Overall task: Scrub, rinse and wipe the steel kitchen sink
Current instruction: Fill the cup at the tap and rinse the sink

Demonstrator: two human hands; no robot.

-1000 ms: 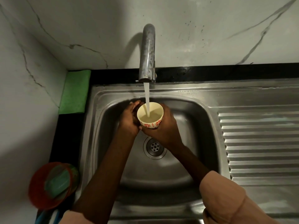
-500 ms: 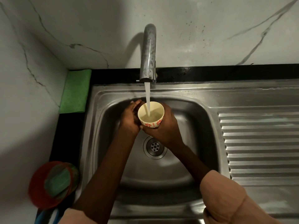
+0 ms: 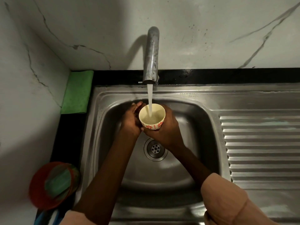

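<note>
Steel tap (image 3: 151, 56) fills cup (image 3: 152, 116) gripped by both hands

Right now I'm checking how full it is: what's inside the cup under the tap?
Water from the tap streams into the cup, which is partly filled with bubbling water. The cup's bottom is hidden by that water; right hand grips it.

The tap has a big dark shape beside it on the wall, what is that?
Head view: that is the tap's shadow, thrown left onto the marble wall; the red bowl at the edge looks smeared and blurry; the steel sink's rim shines with glare.
</note>
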